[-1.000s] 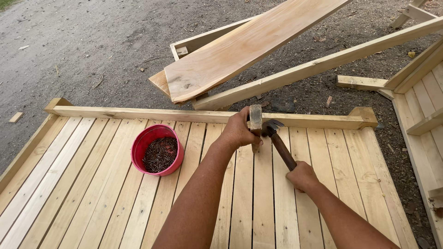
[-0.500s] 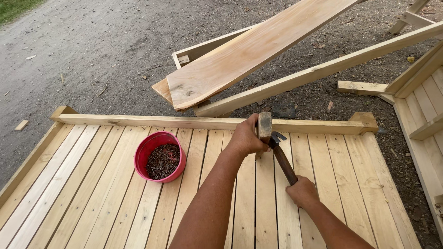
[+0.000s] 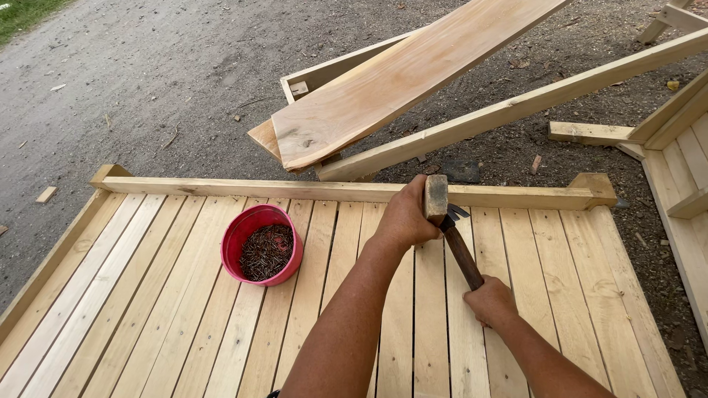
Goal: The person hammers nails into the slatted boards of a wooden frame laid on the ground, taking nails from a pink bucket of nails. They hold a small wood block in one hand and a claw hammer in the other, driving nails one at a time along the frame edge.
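Right hand (image 3: 490,301) was closed around the low end of the hammer (image 3: 451,234) handle, lower centre-right of frame; a grip that far down would give leverage. Left hand (image 3: 404,218) was curled about a small wood block (image 3: 436,197) set against the hammer head, just below the rail (image 3: 310,190) at the far edge of the slatted panel (image 3: 147,309); the block probably served as a pad or fulcrum. Claw showed to the right of the block. Bowl (image 3: 262,245) of nails sat on the slats left of centre, within the left arm's reach. Loose plank (image 3: 398,88) and beam (image 3: 516,110) lay on the dirt, upper frame. Not visible: the hammer face, any nail beneath it, left fingertips. Panel cut off at the bottom edge.
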Available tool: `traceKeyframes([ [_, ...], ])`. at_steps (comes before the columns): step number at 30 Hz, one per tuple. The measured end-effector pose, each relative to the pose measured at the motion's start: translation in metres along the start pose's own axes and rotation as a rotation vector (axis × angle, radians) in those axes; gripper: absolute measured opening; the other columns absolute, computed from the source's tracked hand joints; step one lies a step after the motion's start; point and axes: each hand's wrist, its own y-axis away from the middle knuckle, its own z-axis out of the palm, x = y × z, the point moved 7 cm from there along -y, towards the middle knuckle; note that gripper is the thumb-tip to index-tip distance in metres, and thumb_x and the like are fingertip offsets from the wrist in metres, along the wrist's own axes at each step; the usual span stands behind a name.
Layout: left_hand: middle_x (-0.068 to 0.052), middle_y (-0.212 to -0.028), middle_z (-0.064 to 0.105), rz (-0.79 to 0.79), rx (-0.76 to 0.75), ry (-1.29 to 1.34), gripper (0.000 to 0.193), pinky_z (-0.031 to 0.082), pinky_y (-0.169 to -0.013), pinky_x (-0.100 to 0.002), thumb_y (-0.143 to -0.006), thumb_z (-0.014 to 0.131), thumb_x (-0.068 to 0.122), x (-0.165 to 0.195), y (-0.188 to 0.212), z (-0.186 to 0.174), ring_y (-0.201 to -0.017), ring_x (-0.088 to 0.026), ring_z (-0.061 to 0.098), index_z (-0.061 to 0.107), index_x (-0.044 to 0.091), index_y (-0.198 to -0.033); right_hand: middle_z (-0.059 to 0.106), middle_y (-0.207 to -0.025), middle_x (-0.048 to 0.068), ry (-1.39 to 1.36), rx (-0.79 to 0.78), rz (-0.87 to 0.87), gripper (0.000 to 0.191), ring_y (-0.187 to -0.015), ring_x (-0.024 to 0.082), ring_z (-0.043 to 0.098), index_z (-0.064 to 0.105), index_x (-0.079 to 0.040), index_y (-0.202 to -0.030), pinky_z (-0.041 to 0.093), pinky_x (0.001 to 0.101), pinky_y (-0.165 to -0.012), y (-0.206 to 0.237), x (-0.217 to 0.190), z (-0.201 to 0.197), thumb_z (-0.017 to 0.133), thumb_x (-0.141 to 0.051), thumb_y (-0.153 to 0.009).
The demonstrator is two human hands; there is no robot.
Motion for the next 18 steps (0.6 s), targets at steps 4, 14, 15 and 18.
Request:
traceKeyframes([
  [4, -0.005, -0.119, 0.073, -0.007, 0.017, 0.112, 0.088, 0.058, -0.099, -0.037, -0.047, 0.095, 0.002, -0.016, 0.0, -0.005, -0.114, -0.024, 0.069, 0.058, 0.017, -0.125, 0.063, -0.061, 0.008, -0.009, -0.006, -0.019, 0.037, -0.044, 0.018, 0.057, 0.064, -0.004, -0.125, 0.049, 0.0343, -0.042, 0.001, -0.003, -0.002, 0.072, -0.014, -0.09],
  [14, -0.004, -0.118, 0.074, -0.059, 0.015, 0.178, 0.093, 0.057, -0.1, -0.036, -0.047, 0.094, -0.001, -0.043, -0.001, -0.018, -0.112, -0.022, 0.07, 0.056, 0.018, -0.129, 0.067, -0.068, 0.003, -0.05, 0.132, -0.166, 0.036, -0.056, 0.016, 0.063, 0.069, -0.009, -0.115, 0.054, 0.0341, -0.058, 0.015, -0.025, -0.032, 0.081, -0.027, -0.086],
  [15, -0.004, -0.118, 0.074, -0.09, 0.004, 0.16, 0.094, 0.056, -0.101, -0.036, -0.047, 0.094, -0.001, -0.042, 0.0, -0.016, -0.111, -0.022, 0.07, 0.056, 0.019, -0.131, 0.066, -0.068, 0.003, -0.091, 0.152, -0.196, 0.035, -0.057, 0.016, 0.062, 0.069, -0.008, -0.112, 0.055, 0.0342, -0.06, 0.016, -0.033, -0.037, 0.081, -0.027, -0.086],
  [18, -0.006, -0.117, 0.076, -0.07, -0.022, 0.194, 0.085, 0.059, -0.1, -0.038, -0.051, 0.091, -0.001, -0.033, 0.002, -0.014, -0.11, -0.023, 0.073, 0.059, 0.016, -0.128, 0.062, -0.065, 0.004, -0.217, 0.21, -0.309, 0.027, -0.054, 0.014, 0.054, 0.071, -0.006, -0.102, 0.051, 0.0343, -0.057, 0.012, -0.058, -0.059, 0.08, -0.028, -0.087],
])
